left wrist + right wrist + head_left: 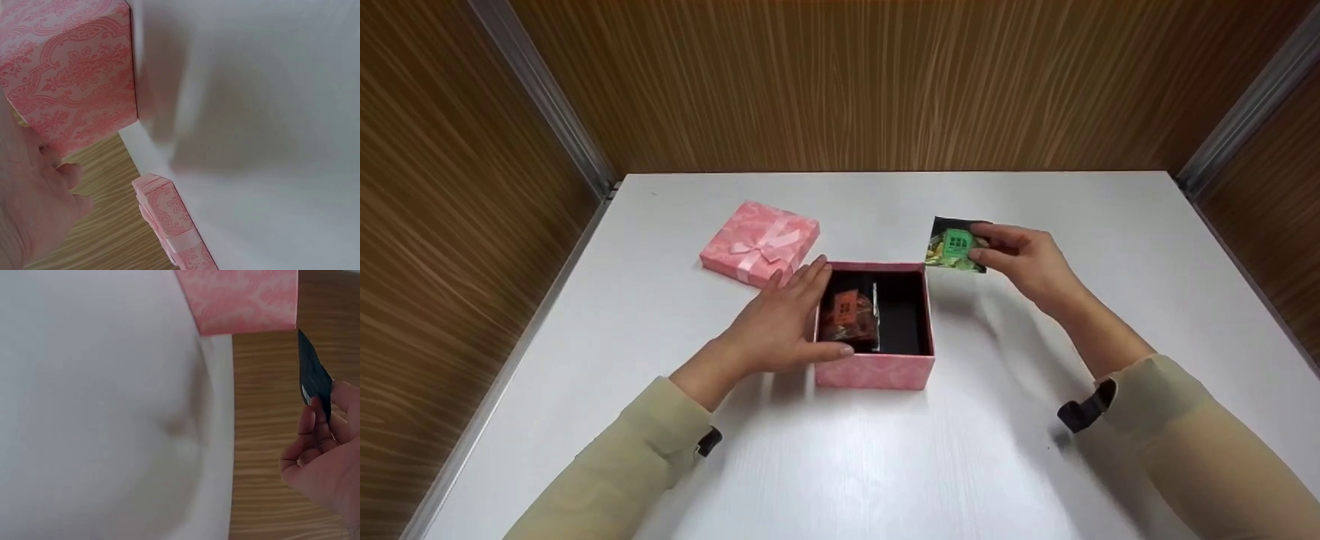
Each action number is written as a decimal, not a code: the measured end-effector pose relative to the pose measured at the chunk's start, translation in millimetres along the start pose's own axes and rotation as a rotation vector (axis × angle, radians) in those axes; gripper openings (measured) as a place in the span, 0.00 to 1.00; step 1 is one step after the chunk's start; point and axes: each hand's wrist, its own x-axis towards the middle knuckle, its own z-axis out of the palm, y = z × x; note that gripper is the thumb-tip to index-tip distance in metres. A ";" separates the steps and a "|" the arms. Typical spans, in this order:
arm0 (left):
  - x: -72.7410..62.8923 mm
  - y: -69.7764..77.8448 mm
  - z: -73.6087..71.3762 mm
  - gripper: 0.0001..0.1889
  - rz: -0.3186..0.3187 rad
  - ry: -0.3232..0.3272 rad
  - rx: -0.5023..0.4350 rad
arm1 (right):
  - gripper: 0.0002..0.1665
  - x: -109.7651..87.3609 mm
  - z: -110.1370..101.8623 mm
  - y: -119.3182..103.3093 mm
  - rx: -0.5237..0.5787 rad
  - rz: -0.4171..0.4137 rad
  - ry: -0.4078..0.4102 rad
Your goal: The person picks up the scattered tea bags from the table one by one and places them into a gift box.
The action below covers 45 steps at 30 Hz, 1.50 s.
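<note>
A pink patterned gift box (874, 373) stands uncovered on the table, its inside dark. In its left half lies a black sachet with a red label (847, 315). My left hand (780, 322) rests along the box's left wall, fingers extended at the far corner and thumb over the front rim; the left wrist view shows this hand (39, 197) beside the box's side (73, 73). To the right of the box, above the table, my right hand (1027, 262) pinches a black sachet with a green label (952, 246). The sachet's dark back (314, 374) faces the right wrist camera.
Behind and left of the box lies its pink lid (761, 240) with a ribbon bow, close to my left fingers. The white table (660, 195) ends at a wood-grain panel (847, 82) at the back, with similar panels on both sides.
</note>
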 end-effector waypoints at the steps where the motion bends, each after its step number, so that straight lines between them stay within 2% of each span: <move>1: 0.0 -0.3 0.2 0.67 -0.004 -0.002 -0.001 | 0.30 -2.3 2.3 -3.8 0.002 -0.011 -0.002; 11: -0.9 -0.2 2.5 0.67 -0.018 -0.009 -0.013 | 0.27 -18.7 21.3 -26.0 -0.032 -0.094 -0.048; 18: -0.9 0.8 1.3 0.66 -0.006 -0.001 -0.010 | 0.26 -24.2 34.0 -36.1 -0.127 -0.167 -0.074; 27: -1.5 0.5 1.8 0.66 -0.022 -0.013 -0.019 | 0.25 -25.1 55.4 -46.9 -0.238 -0.284 -0.098; 37: -0.8 0.2 0.5 0.66 -0.022 -0.015 -0.025 | 0.27 -22.3 79.3 -55.3 -0.270 -0.348 -0.171; 45: -0.8 0.8 -2.7 0.65 0.002 -0.012 -0.008 | 0.26 -18.2 95.2 -59.9 -0.295 -0.427 -0.195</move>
